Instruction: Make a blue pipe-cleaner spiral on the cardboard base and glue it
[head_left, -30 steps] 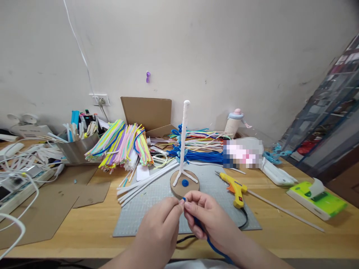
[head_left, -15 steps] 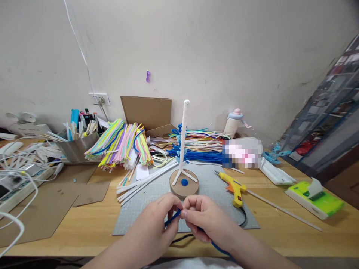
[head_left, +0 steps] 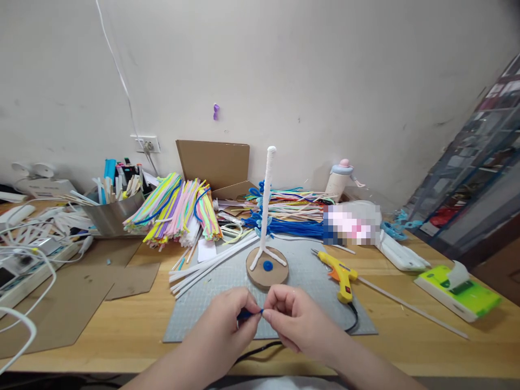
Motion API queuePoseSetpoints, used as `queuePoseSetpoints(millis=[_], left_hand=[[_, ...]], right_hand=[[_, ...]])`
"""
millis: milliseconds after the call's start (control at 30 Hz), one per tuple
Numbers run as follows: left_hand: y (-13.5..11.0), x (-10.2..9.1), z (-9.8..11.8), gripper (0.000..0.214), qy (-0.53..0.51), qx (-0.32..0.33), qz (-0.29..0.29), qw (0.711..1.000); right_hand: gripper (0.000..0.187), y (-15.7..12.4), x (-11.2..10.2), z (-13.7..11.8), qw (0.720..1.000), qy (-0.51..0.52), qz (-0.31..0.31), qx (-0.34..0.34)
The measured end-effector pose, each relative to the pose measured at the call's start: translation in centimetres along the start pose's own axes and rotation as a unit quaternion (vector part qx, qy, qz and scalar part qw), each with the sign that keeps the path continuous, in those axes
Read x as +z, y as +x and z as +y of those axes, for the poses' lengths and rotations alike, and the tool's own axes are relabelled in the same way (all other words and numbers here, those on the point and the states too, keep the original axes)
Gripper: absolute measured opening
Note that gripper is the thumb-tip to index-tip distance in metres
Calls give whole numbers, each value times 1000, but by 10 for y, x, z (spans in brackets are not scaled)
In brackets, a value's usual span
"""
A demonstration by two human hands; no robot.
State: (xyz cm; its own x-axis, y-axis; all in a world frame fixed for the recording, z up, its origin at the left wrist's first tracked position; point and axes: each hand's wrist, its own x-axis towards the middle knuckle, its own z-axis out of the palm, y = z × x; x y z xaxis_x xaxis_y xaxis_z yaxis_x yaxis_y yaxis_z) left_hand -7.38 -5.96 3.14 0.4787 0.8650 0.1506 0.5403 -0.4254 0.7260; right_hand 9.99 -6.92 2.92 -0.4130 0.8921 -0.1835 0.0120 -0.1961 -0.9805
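Note:
My left hand [head_left: 227,322] and my right hand [head_left: 294,319] meet over the near edge of the grey cutting mat [head_left: 203,309]. Both pinch a blue pipe cleaner [head_left: 248,313], of which only a short piece shows between the fingertips. Just beyond them stands a round cardboard base [head_left: 267,273] with a blue coiled dot [head_left: 267,265] on it. A white pipe-cleaner stem [head_left: 266,200] rises upright from that base on splayed white feet.
A yellow glue gun [head_left: 340,269] lies right of the base, its cord running toward me. White pipe cleaners [head_left: 211,262] lie left on the mat. Piles of coloured pipe cleaners [head_left: 174,208], a metal pen tub [head_left: 114,214], cardboard sheets [head_left: 81,298] and a green box [head_left: 463,292] crowd the wooden table.
My hands dropped slightly toward me. The long blue strand that trailed under my right hand is no longer seen; only a short bit shows between the fingertips.

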Motion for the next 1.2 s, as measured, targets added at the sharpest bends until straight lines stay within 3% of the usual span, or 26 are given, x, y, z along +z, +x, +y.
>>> queuePoseSetpoints(millis=[100,233,367,467,600,767,833,867,967,1000,1033,1067,1133,1167,1200], left_hand=[[-2,3,-4,9,16,10,-9,1000],[-6,3,-6,9,85,84,-16,993],[-10,4,-10,17,229,160,-3,960],[-12,4,-11,18,282,197,-9,939],[-13,2,-8,17,267,198,-24,943],[-11,0,-6,15,262,214,-32,941],[-11,2,-7,15,281,228,-19,932],[-12,3,-7,16,286,233,-10,929],[-11,6,-5,16,261,209,7,943],[-10,6,-3,14,234,170,0,957],[-8,6,-1,12,192,113,-19,975],[-6,5,1,11,136,41,-50,989],[0,4,2,8,7,-115,-145,983],[3,3,2,8,-46,-176,-185,966],[6,3,2,7,-78,-214,-207,952]], right_hand=[[23,0,-1,5,999,-6,-26,28],[35,2,-4,14,993,56,-66,82],[36,3,-7,21,977,137,-107,121],[26,5,-11,23,949,222,-162,157],[6,7,-18,22,894,323,-201,239],[6,10,-20,18,859,349,-216,307],[6,10,-16,17,862,335,-200,323],[5,10,-13,17,877,312,-182,316],[4,5,-3,17,963,144,-90,208],[5,2,-1,17,988,44,-57,138],[7,-2,0,18,995,-73,-37,50],[9,-6,0,18,979,-195,-33,-46],[7,-12,-2,17,892,-396,-64,-209],[5,-15,-3,17,852,-451,-81,-254],[5,-16,-4,17,838,-471,-83,-263]])
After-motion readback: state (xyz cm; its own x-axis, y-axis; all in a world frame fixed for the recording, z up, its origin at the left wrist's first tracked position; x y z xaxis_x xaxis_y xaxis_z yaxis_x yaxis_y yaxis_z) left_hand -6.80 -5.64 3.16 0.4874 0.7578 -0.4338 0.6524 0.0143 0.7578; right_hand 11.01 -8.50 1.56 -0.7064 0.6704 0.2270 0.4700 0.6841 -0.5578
